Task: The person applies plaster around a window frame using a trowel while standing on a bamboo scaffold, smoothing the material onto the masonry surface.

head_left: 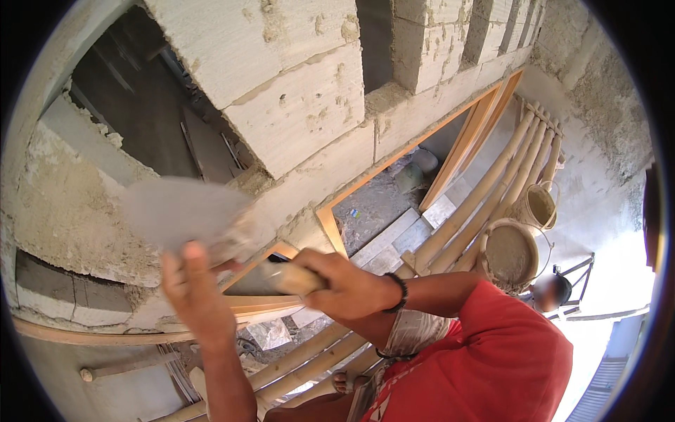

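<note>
My right hand (344, 281) is closed round the wooden handle of a trowel (295, 279). The broad grey trowel blade (183, 211) is smeared by motion in front of the block wall (302, 105). My left hand (200, 299) is raised beside the blade's lower edge with its fingers stretched up. Whether the fingertips touch the metal cannot be made out. Behind the blade runs a rough, mortar-covered curved ledge (77, 183), partly hidden by the tool.
Orange wooden frames (394, 165) sit under the blocks. Bamboo poles (485, 190) form a scaffold below me. Two buckets stand on it, one full of grey mortar (510, 250), the other a smaller bucket (540, 205). Another person (552, 292) is farther down at right. Dark openings (155, 91) pierce the wall.
</note>
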Demonstrator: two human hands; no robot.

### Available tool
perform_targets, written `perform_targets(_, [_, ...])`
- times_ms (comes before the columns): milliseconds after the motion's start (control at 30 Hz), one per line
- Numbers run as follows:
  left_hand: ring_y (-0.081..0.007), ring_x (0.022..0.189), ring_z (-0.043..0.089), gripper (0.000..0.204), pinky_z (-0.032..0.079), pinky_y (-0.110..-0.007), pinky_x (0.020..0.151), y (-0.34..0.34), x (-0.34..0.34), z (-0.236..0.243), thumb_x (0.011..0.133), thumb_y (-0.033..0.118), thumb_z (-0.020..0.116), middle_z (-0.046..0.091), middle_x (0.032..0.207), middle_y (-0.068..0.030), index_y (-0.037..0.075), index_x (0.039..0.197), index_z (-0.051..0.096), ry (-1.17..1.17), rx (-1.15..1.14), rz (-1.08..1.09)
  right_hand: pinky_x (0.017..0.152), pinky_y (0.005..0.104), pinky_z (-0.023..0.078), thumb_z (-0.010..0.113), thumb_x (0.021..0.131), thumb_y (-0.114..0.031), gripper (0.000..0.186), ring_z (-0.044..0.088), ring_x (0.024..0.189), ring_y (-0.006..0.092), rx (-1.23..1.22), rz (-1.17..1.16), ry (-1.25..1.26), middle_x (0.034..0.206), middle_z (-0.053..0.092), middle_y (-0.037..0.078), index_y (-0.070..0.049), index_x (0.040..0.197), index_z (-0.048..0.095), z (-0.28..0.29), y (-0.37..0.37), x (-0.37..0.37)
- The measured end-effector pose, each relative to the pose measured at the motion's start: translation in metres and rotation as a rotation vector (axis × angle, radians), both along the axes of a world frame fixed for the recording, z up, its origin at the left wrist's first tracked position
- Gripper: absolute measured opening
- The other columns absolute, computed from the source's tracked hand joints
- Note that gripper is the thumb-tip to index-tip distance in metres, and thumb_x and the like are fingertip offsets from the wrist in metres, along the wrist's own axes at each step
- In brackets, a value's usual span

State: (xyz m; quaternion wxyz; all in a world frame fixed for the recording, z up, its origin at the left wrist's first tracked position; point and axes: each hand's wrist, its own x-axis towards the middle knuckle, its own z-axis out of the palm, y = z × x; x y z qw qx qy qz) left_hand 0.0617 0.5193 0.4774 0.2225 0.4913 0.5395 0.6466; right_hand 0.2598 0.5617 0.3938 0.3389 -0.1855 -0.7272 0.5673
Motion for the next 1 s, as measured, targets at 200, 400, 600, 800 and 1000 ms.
perform_targets(200, [-0.0188, 0.085, 0.065, 0.071, 0.053, -0.03, 0.075, 0.019, 0.023, -0.022, 0.097, 0.045, 0.059, 0.064, 0.111, -0.0157, -0.003, 0.144, 0.038, 0.132, -0.12, -0.156, 0.049, 0.0276, 0.044, 0.056, 0.093, -0.018, 0.019, 0.051, 0.057, 0.0113, -0.526, -0.678, 0.052, 0.075, 0.053, 0.003, -0.005, 0.107, 0.054, -0.075, 0.027, 0.098])
perform_targets(400, [-0.0187, 0.085, 0.065, 0.069, 0.052, -0.031, 0.076, 0.019, -0.016, -0.028, 0.097, 0.045, 0.058, 0.066, 0.105, -0.0142, -0.002, 0.144, 0.039, 0.134, -0.195, -0.086, 0.038, 0.0308, 0.043, 0.059, 0.091, -0.021, 0.014, 0.051, 0.046, 0.0145, -0.864, -1.054, 0.079, 0.063, 0.05, 0.003, -0.009, 0.095, 0.051, -0.216, 0.092, 0.196])
perform_targets(600, [-0.0181, 0.085, 0.064, 0.067, 0.051, -0.031, 0.074, 0.018, -0.028, -0.033, 0.096, 0.043, 0.061, 0.066, 0.103, -0.0128, -0.003, 0.141, 0.042, 0.097, -0.198, -0.101, 0.036, 0.0331, 0.043, 0.063, 0.089, -0.02, 0.017, 0.051, 0.045, 0.0161, -0.707, -1.214, 0.173, 0.062, 0.05, 0.004, -0.009, 0.093, 0.05, -0.274, 0.19, 0.207])
perform_targets(800, [-0.0181, 0.084, 0.064, 0.064, 0.051, -0.031, 0.074, 0.011, -0.031, -0.033, 0.096, 0.041, 0.062, 0.066, 0.101, -0.0125, -0.003, 0.139, 0.045, 0.122, -0.247, -0.099, 0.035, 0.0337, 0.041, 0.064, 0.087, -0.019, 0.019, 0.052, 0.045, 0.0169, -0.69, -1.284, 0.296, 0.062, 0.05, 0.004, -0.008, 0.092, 0.049, -0.287, 0.214, 0.172])
perform_targets(1000, [-0.0177, 0.084, 0.063, 0.063, 0.052, -0.031, 0.075, 0.011, -0.037, -0.042, 0.095, 0.04, 0.063, 0.067, 0.099, -0.0121, -0.003, 0.138, 0.047, 0.117, -0.285, -0.102, 0.044, 0.0413, 0.049, 0.065, 0.086, -0.022, 0.026, 0.06, 0.051, 0.0255, -0.552, -1.269, 0.115, 0.068, 0.059, 0.011, -0.003, 0.1, 0.052, -0.293, 0.194, 0.14])
